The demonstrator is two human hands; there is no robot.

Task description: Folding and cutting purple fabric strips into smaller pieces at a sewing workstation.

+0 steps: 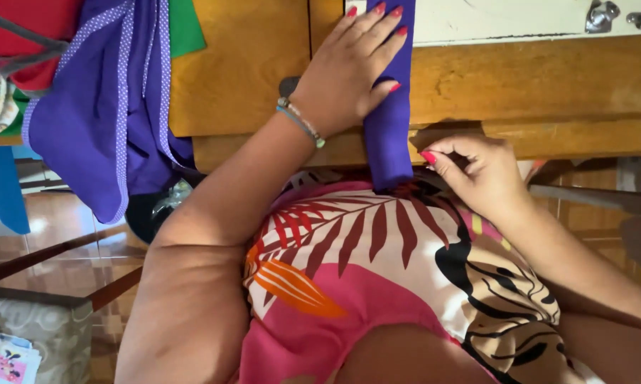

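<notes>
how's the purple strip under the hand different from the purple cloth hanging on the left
The purple strip is narrow, plain and pressed flat on the wooden table by the left hand; the purple cloth is wide, edged with dotted trim, and hangs loose in folds. The strip's end drops over the table edge beside the right hand; no hand touches the cloth. Both are the same deep purple.

No pkgs, labels, signs or screens in view.
</notes>
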